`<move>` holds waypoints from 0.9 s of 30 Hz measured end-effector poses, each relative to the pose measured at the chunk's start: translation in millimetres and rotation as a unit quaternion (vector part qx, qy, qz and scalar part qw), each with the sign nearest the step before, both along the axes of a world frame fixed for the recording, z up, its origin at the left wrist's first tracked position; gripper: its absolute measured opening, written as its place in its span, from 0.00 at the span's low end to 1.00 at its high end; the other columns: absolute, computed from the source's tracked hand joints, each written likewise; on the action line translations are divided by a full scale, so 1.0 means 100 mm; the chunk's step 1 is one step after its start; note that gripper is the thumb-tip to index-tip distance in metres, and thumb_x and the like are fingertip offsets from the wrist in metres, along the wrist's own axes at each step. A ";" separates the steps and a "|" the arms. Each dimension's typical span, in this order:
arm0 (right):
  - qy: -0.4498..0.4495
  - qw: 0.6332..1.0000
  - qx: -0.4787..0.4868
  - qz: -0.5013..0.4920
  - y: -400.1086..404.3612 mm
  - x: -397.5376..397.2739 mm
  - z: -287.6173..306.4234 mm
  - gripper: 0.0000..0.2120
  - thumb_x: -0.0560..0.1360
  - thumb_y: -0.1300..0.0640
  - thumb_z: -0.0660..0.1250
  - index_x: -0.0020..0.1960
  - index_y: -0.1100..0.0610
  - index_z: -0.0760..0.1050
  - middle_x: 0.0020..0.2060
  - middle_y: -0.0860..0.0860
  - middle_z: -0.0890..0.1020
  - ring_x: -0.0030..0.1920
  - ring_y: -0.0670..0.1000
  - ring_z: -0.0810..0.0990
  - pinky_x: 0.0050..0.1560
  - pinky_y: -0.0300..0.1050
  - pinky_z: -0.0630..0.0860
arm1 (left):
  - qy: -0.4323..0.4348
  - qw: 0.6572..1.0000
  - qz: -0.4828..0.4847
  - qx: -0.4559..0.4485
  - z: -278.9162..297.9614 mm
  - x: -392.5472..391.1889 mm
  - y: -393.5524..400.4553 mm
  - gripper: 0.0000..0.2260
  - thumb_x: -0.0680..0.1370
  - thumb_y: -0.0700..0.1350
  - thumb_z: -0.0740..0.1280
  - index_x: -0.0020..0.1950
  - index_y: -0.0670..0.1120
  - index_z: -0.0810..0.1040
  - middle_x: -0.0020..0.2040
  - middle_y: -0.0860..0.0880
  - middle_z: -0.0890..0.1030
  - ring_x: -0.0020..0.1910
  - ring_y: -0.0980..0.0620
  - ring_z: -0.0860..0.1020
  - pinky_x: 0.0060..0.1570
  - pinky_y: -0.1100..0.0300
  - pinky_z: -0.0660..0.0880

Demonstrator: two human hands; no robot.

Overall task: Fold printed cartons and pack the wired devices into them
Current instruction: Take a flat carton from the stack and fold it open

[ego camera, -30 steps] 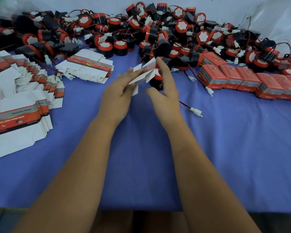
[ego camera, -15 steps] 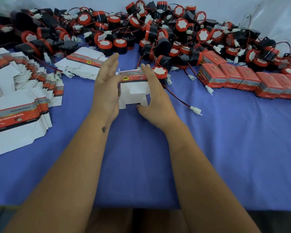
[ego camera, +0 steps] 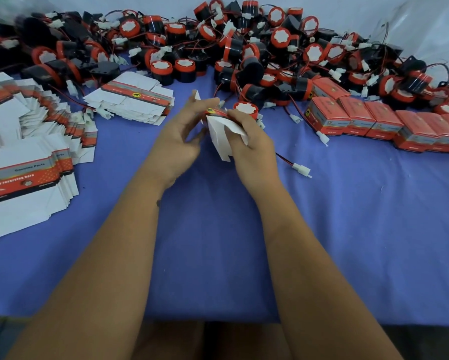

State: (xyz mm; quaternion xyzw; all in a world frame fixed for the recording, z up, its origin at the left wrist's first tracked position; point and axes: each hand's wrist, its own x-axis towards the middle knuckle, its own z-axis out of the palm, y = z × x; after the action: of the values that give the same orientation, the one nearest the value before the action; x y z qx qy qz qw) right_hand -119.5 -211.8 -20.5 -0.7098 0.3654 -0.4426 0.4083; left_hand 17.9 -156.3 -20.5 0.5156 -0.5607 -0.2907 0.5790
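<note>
A purple cloth (ego camera: pixel 348 229) covers the table, and you hold one carton (ego camera: pixel 222 136) above its middle.

Your left hand (ego camera: pixel 178 141) pinches the carton at its left side, and your right hand (ego camera: pixel 252 144) grips its white flaps with curled fingers. A device (ego camera: pixel 245 109) sits just behind it at 12 o'clock, the device pile (ego camera: pixel 244 45) beyond. Flat cartons (ego camera: pixel 28 162) lie at 9 o'clock, packed boxes (ego camera: pixel 384 120) at 2 o'clock.

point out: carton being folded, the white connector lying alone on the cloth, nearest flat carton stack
carton being folded (ego camera: pixel 219 137), head view, on its white inner panel between the hands.
white connector (ego camera: pixel 300 169), head view, on the plug body at the wire's end.
flat carton stack (ego camera: pixel 23 185), head view, on the top blank's printed band.
</note>
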 end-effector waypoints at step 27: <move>-0.156 0.979 0.062 0.113 0.10 0.02 0.10 0.12 0.79 0.55 0.66 0.61 0.44 0.73 0.54 0.37 0.80 0.58 0.40 0.78 0.54 0.34 0.76 | 0.166 0.983 0.044 -0.062 0.02 -0.19 -0.03 0.32 0.75 0.63 0.64 0.75 0.53 0.58 0.71 0.48 0.71 0.67 0.52 0.75 0.65 0.49 0.75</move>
State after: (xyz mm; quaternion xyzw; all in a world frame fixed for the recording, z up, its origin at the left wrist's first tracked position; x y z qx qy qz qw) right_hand -117.1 -201.9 -11.0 -0.6421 0.2413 -0.4754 0.5509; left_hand -1.0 -159.2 -18.4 0.4476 -0.4501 -0.3110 0.7073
